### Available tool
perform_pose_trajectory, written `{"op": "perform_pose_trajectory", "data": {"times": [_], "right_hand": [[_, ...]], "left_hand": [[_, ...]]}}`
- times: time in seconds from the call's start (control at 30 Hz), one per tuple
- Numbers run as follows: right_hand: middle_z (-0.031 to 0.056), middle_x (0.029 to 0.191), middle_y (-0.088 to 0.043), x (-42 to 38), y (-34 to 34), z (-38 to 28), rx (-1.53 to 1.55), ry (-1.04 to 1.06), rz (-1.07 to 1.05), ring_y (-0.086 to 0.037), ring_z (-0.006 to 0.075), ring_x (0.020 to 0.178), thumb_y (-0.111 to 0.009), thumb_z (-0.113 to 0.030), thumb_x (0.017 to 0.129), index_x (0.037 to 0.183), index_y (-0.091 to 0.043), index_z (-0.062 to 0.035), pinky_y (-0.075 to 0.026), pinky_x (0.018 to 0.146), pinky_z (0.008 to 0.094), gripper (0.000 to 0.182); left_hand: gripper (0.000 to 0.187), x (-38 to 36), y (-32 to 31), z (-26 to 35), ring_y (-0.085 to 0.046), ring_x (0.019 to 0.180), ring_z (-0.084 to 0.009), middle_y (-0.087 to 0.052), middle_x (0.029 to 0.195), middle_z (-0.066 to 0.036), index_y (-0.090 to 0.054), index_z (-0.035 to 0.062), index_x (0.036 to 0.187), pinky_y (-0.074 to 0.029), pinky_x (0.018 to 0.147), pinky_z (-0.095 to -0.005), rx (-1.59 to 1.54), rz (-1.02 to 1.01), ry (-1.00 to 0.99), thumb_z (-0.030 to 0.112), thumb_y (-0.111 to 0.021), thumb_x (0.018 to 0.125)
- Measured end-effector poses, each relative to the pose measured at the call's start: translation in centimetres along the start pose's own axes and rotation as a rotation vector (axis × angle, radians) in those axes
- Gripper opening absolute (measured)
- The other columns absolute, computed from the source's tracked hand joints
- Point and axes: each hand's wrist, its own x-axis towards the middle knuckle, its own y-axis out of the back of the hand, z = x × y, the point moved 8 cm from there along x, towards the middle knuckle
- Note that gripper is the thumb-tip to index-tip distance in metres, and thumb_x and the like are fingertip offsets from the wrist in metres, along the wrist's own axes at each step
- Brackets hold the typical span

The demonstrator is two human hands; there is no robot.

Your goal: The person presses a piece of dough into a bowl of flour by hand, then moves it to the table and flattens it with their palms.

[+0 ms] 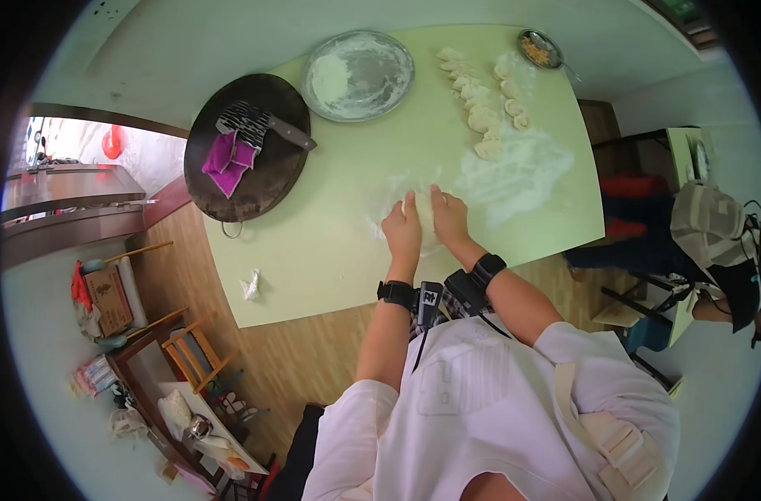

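Observation:
My left hand (403, 227) and my right hand (451, 219) are side by side over a floured patch near the middle of the pale green table (313, 259). Both have their thumbs up and their fingers curled in, a small gap apart. Something pale shows between them against the flour, and I cannot tell what they hold. To the right of my hands lies a wide smear of flour (522, 179). Beyond it, two rows of folded dumplings (482, 118) run toward the far edge, the shorter row (511, 90) on the right.
A round dark board (263, 188) at the left carries a cleaver (290, 132) and a purple cloth (230, 163). Behind stand a metal tray of flour (372, 63) and a filling bowl (541, 50). Crumpled white paper (251, 285) lies front left. A person (647, 225) is at the right.

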Motion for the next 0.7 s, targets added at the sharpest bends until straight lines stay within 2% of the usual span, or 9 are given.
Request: {"op": "perform_pose_trajectory", "data": {"times": [0.13, 0.23, 0.33, 0.4, 0.43, 0.5, 0.6, 0.67, 0.7], "right_hand": [[0.0216, 0.058, -0.052, 0.8, 1.0, -1.8, -0.097, 0.109, -0.118, -0.052, 0.0368, 0.057, -0.045, -0.035, 0.082, 0.060, -0.050, 0.0040, -0.041, 0.055, 0.0382, 0.045], [0.0199, 0.063, -0.056, 2.4, 1.8, -1.6, -0.226, 0.251, -0.240, -0.054, 0.0360, 0.062, -0.044, -0.034, 0.082, 0.068, -0.053, 0.0017, -0.043, 0.058, 0.0386, 0.039], [0.0187, 0.069, -0.057, 2.9, 2.1, -1.3, -0.437, 0.354, -0.370, -0.055, 0.0352, 0.067, -0.044, -0.036, 0.081, 0.076, -0.054, -0.0006, -0.044, 0.060, 0.0392, 0.037], [0.0187, 0.072, -0.058, 3.2, 2.1, -1.6, -0.612, 0.359, -0.419, -0.056, 0.0347, 0.070, -0.043, -0.037, 0.081, 0.080, -0.054, -0.0017, -0.045, 0.061, 0.0395, 0.036], [0.0195, 0.074, -0.058, 3.1, 1.9, -2.3, -0.722, 0.408, -0.425, -0.056, 0.0341, 0.071, -0.044, -0.038, 0.080, 0.081, -0.054, -0.0021, -0.045, 0.061, 0.0395, 0.037], [0.0203, 0.076, -0.057, 2.7, 1.5, -3.7, -0.829, 0.452, -0.431, -0.056, 0.0336, 0.072, -0.044, -0.039, 0.079, 0.082, -0.054, -0.0024, -0.045, 0.061, 0.0395, 0.038], [0.0200, 0.077, -0.058, 1.9, 0.3, -4.5, -0.923, 0.459, -0.461, -0.057, 0.0318, 0.072, -0.046, -0.033, 0.078, 0.084, -0.054, -0.0031, -0.046, 0.061, 0.0394, 0.032], [0.0166, 0.073, -0.059, -0.4, 0.0, -5.8, -0.957, 0.702, -0.400, -0.058, 0.0301, 0.067, -0.046, -0.028, 0.078, 0.083, -0.055, -0.0046, -0.046, 0.057, 0.0388, 0.025], [0.0166, 0.073, -0.059, -1.3, -0.2, -4.9, -0.957, 0.700, -0.404, -0.058, 0.0301, 0.067, -0.046, -0.028, 0.078, 0.083, -0.055, -0.0046, -0.046, 0.057, 0.0388, 0.025]], "left_hand": [[0.047, -0.1, -0.3, -1.1, -0.050, 0.056, -0.0360, -0.051, 0.057, -0.022, -0.054, -0.0048, 0.069, -0.039, 0.055, -0.0403, -0.122, 0.005, 0.031, 0.037, -0.041, 0.084], [0.043, -0.5, 0.0, -1.8, -0.050, 0.057, -0.0376, -0.052, 0.060, -0.021, -0.056, -0.0034, 0.077, -0.040, 0.058, -0.0414, -0.012, -0.177, 0.055, 0.035, -0.038, 0.085], [0.038, -1.5, 0.4, -2.0, -0.053, 0.072, -0.0360, -0.056, 0.078, -0.020, -0.055, -0.0015, 0.093, -0.040, 0.066, -0.0413, 0.230, -0.265, -0.021, 0.031, -0.039, 0.084], [0.043, -3.5, -0.6, 0.8, -0.045, 0.103, -0.0316, -0.047, 0.112, -0.020, -0.046, 0.0011, 0.112, -0.037, 0.082, -0.0396, 0.469, -0.312, -0.548, 0.031, -0.042, 0.083], [0.043, -3.9, -0.8, 0.7, -0.045, 0.103, -0.0316, -0.047, 0.112, -0.020, -0.046, 0.0011, 0.112, -0.037, 0.082, -0.0396, 0.470, -0.313, -0.549, 0.031, -0.042, 0.083], [0.053, -6.9, -3.6, 1.1, -0.026, 0.121, -0.0271, -0.027, 0.131, -0.015, -0.036, 0.0021, 0.122, -0.027, 0.096, -0.0384, 0.782, -0.458, -0.870, 0.034, -0.045, 0.081], [0.061, -7.2, -4.8, -0.3, -0.022, 0.124, -0.0261, -0.022, 0.133, -0.016, -0.033, -0.0001, 0.123, -0.022, 0.100, -0.0379, 0.725, -0.507, -0.829, 0.039, -0.048, 0.078], [0.064, -7.0, -5.3, -0.3, -0.023, 0.123, -0.0269, -0.023, 0.132, -0.017, -0.033, -0.0015, 0.123, -0.022, 0.100, -0.0382, 0.708, -0.498, -0.821, 0.040, -0.049, 0.077], [0.065, -6.9, -5.8, -0.5, -0.023, 0.123, -0.0281, -0.025, 0.131, -0.018, -0.033, -0.0021, 0.122, -0.022, 0.099, -0.0386, 0.734, -0.525, -0.797, 0.040, -0.050, 0.077]]}}
